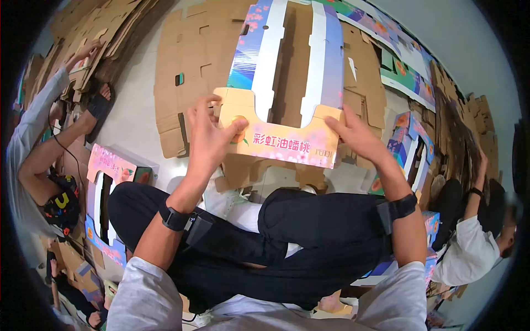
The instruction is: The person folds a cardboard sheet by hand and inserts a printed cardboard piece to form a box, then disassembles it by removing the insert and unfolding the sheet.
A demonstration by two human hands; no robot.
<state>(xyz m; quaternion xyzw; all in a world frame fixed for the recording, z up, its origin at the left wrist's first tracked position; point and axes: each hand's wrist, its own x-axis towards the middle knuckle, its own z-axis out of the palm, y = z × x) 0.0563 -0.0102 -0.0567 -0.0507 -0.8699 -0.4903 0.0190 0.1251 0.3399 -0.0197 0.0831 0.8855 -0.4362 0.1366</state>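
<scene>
A printed cardboard box piece (pixel 281 140) with a yellow-pink end panel, Chinese lettering and blue-purple sides lies in front of my knees, with a long opening down its middle. My left hand (pixel 208 132) grips the left end of the panel, its thumb on the printed face and its fingers behind. At the panel's right end, my right hand (pixel 359 132) pinches the corner, thumb on the front. Brown flat cardboard (pixel 171 88) lies beneath and beside the piece.
Folded printed boxes stand at the left (pixel 113 171) and right (pixel 406 149). Stacked cardboard sheets (pixel 121 33) lie upper left, printed sheets (pixel 397 71) upper right. One person's arm (pixel 55 129) is at the left; another person (pixel 469 248) sits at the right.
</scene>
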